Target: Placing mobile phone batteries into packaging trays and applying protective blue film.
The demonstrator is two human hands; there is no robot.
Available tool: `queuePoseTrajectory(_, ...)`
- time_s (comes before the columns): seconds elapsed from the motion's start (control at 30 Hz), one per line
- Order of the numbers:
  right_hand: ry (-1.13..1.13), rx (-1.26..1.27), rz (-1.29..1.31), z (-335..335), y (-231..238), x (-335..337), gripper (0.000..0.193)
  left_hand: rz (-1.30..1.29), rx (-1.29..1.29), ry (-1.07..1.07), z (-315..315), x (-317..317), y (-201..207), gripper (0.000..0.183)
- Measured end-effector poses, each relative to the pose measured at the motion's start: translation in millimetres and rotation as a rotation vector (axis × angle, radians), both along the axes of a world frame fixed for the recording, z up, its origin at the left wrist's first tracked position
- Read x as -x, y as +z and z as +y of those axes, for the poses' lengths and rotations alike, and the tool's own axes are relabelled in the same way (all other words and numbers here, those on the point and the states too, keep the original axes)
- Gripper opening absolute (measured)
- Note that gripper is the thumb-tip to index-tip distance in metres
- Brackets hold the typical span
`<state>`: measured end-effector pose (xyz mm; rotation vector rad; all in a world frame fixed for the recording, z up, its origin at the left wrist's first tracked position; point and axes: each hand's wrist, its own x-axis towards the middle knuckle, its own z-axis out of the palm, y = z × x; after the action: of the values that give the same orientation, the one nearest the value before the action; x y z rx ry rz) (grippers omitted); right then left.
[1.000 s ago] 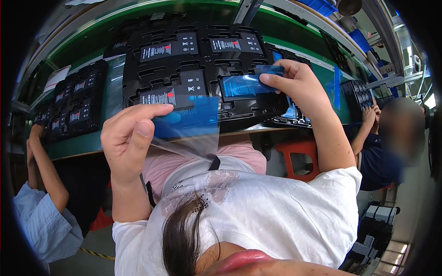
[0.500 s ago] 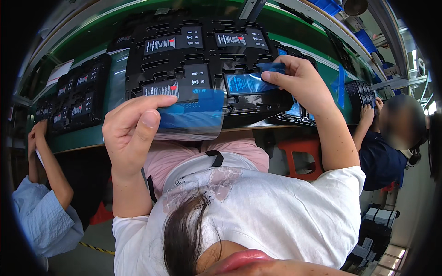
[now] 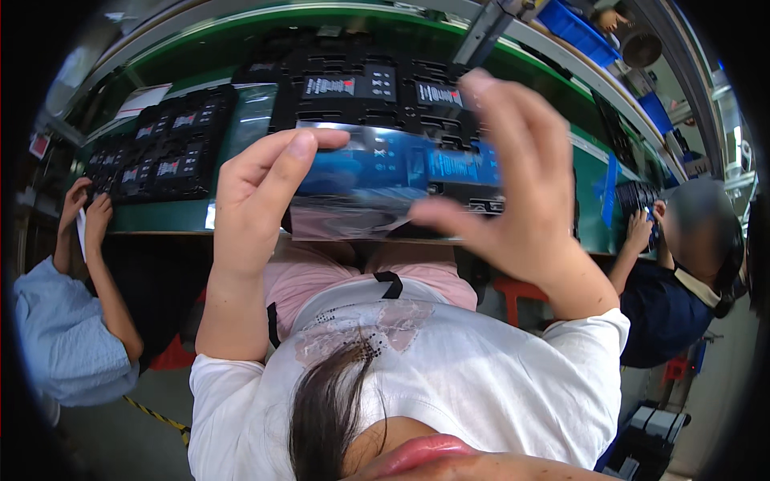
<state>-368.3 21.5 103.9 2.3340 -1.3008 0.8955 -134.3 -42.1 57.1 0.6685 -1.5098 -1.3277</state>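
Note:
A clear and blue plastic film (image 3: 361, 172) stretches over the near part of a black moulded tray (image 3: 285, 107). My left hand (image 3: 261, 180) pinches the film's upper left edge between thumb and forefinger. My right hand (image 3: 521, 192), smeared by motion, is raised over the tray's right side with thumb and fingers spread, holding nothing. Flat black batteries with printed labels sit in the tray's pockets: a far left battery (image 3: 349, 84) and a far right battery (image 3: 437, 94). Through the film shows a near right battery (image 3: 453, 166), tinted blue.
More loaded black trays (image 3: 172, 144) lie to the left on the green bench (image 3: 168, 216), by a person in light blue. To the right, another person's hands (image 3: 639, 228) work at a tray stack. A metal post (image 3: 485, 34) and blue bin (image 3: 577, 32) stand beyond.
My right hand has let go of the blue film and opened, lifting away. My left hand has risen and closed on the film's edge; the film now lies farther up over the batteries. The view has shifted.

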Motion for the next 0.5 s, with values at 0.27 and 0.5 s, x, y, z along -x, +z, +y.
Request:
queuePoseTrajectory(0.27,0.326,-0.521,-0.388,-5,-13,-26,0.03,0.18,0.105,-0.131,27,-5,7,0.069)
queuePoseTrajectory(0.5,0.497,-1.104,-0.96,-9,-12,24,0.022,-0.39,0.132,-0.062,33,-90,4,0.008)
